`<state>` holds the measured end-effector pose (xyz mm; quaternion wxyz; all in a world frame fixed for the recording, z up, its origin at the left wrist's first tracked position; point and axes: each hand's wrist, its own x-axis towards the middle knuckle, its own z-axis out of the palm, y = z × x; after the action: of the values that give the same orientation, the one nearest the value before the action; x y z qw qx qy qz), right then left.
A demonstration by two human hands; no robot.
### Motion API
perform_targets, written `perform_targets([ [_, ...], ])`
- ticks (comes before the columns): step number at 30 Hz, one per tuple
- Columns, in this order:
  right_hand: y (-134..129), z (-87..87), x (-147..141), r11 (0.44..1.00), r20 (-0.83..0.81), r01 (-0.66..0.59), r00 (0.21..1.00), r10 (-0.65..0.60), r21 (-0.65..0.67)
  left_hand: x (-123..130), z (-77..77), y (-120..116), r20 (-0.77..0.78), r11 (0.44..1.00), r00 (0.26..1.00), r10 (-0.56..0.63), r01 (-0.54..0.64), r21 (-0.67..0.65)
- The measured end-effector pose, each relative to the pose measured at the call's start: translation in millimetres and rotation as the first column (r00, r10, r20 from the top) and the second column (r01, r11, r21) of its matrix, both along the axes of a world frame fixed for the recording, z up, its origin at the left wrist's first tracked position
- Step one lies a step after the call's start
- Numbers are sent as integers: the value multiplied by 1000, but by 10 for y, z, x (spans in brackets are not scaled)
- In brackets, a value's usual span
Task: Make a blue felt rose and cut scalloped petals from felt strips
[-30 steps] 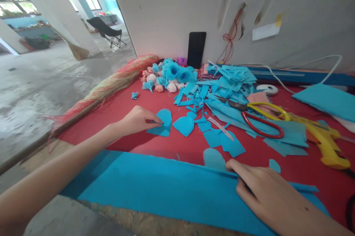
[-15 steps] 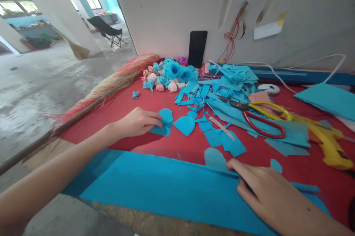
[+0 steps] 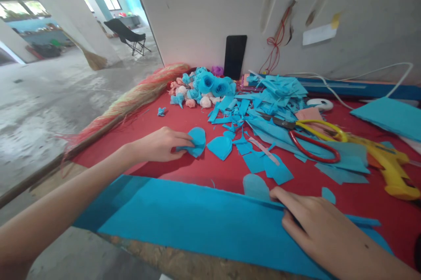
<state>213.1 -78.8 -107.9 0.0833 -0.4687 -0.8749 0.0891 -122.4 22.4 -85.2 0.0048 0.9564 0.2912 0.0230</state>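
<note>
Between the closed fingers of my left hand is a blue paper petal, its rounded end showing past the fingertips. Just right of it lies another blue paper petal, flat on the red table cover. My right hand pinches the upper edge of a long blue paper strip that runs along the table's front edge. A paler petal-shaped piece shows behind that edge, left of the right fingertips. The right thumb is partly hidden.
Red-and-yellow handled scissors lie on blue paper scraps. A yellow glue gun sits at the right. Blue and pink paper flowers are heaped at the back, near a black phone. A stick borders the left side.
The petal in my left hand has lifted and tilted slightly, its near end drawn up off the table cover. My right hand stays on the strip.
</note>
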Motion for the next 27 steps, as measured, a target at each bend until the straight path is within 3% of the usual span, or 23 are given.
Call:
perform_targets([
  [4,4,-11,8,1000,2,-13,1000,13,24,-5,-16,19,58,998,997,-55,54,26],
  [12,3,3,-8,1000,6,-10,1000,10,27,-32,-99,34,118,997,992,-35,25,78],
  [17,7,-7,-9,998,1,-13,1000,13,66,-24,-113,14,87,990,994,65,-75,121],
  [21,-1,-13,-5,998,15,-4,1000,3,67,-33,-101,12,61,986,998,-6,-4,169],
  [27,1,-11,-5,999,5,-5,1000,5,50,-36,-31,-2,12,998,1000,-3,2,59],
])
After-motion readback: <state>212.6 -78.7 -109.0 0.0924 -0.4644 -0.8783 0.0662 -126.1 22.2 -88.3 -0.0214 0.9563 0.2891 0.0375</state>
